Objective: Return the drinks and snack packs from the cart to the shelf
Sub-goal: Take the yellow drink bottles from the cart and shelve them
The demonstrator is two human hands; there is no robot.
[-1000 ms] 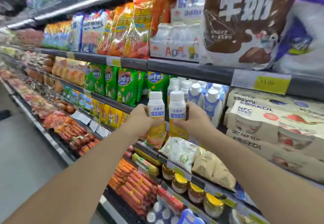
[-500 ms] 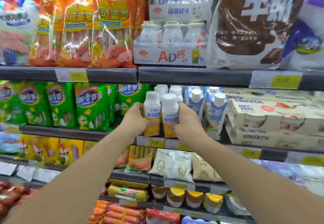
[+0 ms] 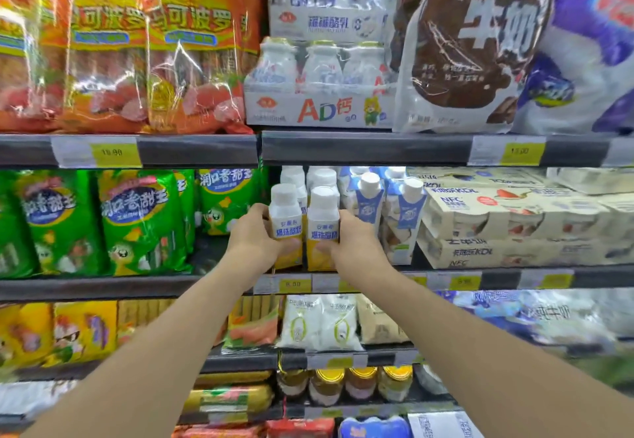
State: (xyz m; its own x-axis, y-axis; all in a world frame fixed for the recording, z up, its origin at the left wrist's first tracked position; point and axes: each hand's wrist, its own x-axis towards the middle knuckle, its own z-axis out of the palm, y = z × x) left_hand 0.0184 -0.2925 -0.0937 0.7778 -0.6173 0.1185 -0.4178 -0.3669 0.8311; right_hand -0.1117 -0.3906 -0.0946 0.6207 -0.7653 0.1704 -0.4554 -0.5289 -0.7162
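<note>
At the second shelf (image 3: 219, 285) from the top, both arms stretched forward. Left hand (image 3: 255, 242) curled round the left bottle (image 3: 285, 223), right hand (image 3: 353, 245) curled round the right bottle (image 3: 322, 228); two white-capped bottles in all, upright, touching side by side, bases at the shelf's front edge (whether resting on it, cannot tell). Blue lettering on each label: 爆珠酸奶. Just right, two blue-and-white cartons (image 3: 368, 202). Above, a multipack (image 3: 322, 110) marked "AD钙". Price tag (image 3: 295, 284) below the bottles: 6.00.
</note>
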